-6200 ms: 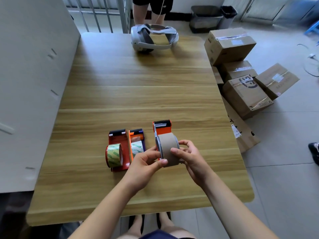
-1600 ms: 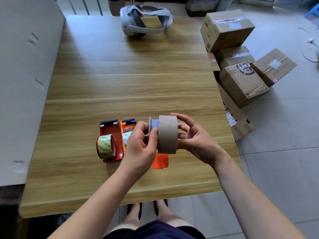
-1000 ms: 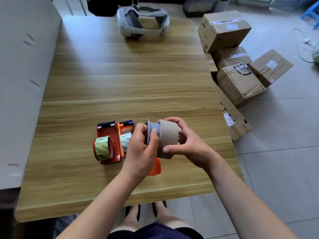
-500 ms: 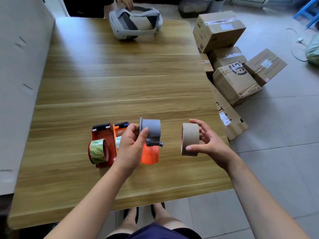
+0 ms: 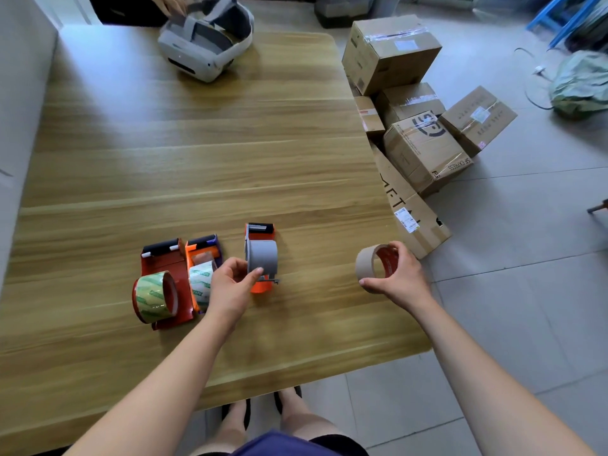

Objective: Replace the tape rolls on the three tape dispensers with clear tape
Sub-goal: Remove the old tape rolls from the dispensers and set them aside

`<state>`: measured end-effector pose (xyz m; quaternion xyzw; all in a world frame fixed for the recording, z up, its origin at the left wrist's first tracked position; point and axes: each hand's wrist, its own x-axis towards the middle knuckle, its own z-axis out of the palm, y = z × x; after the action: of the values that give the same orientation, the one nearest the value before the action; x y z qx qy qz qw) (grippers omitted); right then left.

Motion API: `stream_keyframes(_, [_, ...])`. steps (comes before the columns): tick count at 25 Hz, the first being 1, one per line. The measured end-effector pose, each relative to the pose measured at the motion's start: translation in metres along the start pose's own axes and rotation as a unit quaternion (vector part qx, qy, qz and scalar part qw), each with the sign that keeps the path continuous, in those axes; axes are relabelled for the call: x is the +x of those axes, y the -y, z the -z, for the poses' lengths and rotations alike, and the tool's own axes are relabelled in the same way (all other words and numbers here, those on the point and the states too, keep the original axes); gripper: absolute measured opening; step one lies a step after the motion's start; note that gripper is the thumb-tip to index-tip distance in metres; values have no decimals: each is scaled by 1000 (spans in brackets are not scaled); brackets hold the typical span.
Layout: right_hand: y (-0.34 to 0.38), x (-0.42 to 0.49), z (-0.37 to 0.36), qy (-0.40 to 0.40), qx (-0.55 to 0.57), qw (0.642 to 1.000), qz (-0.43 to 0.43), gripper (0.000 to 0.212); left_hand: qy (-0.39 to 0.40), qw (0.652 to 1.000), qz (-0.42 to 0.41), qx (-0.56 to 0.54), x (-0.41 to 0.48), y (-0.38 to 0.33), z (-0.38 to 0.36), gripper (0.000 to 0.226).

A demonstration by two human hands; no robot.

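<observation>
Three orange tape dispensers lie near the front of the wooden table. My left hand grips the rightmost dispenser by its bare grey spool, resting on the table. My right hand holds a brown tape roll at the table's right edge, well apart from the dispenser. The left dispenser carries a clear roll with green print. The middle dispenser also holds a clear printed roll, partly hidden by my left hand.
A white headset sits at the table's far end, with another person's hand on it. Several cardboard boxes are stacked on the floor to the right of the table. A grey panel borders the left side.
I pulled the brown roll off the grey spool. My right hand carried it out to the table's right edge, and my left hand lowered the dispenser onto the table. The headset got touched.
</observation>
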<state>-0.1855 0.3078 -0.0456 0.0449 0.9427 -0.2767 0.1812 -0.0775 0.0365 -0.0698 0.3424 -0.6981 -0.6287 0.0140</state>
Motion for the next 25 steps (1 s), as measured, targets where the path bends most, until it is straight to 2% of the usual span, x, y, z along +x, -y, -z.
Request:
stream_keyframes(2, [-7, 10, -8, -6, -70, 998, 3, 94, -4, 999, 10, 39, -1, 2, -2, 24])
stream_keyframes(7, [-32, 21, -17, 41, -177, 982, -44, 98, -4, 994, 44, 104, 1, 17, -2, 21])
stream_keyframes(12, [-37, 25, -22, 58, -252, 965, -39, 100, -4, 995, 41, 91, -6, 14, -4, 14])
stream_keyframes(15, [-33, 26, -25, 64, -269, 960, -47, 101, -3, 995, 45, 90, -6, 12, -4, 25])
stream_keyframes(19, [-19, 27, -22, 64, -312, 947, -53, 102, 13, 996, 31, 88, -8, 9, 3, 51])
stream_keyframes(22, [9, 33, -20, 18, -275, 961, -19, 81, 3, 997, 3, 79, -9, -6, 15, 49])
stream_keyframes(25, [55, 36, -28, 22, -165, 986, 23, 61, -52, 997, -41, 38, -6, -22, 42, 29])
